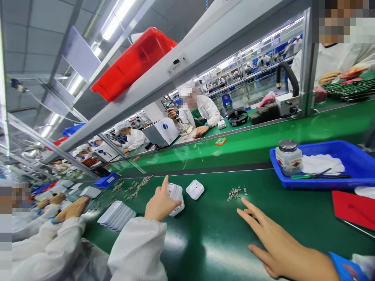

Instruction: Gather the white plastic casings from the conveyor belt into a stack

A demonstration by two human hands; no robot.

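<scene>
The left hand clasps white plastic cases, likely light, stiff and slick, best held by their edges. The right hand spreads its fingers beside small metal parts.

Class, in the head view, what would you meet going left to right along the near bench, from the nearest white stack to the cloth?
White stack, left hand, lone white cover, rightmost metal bits, jar, cloth.
</scene>
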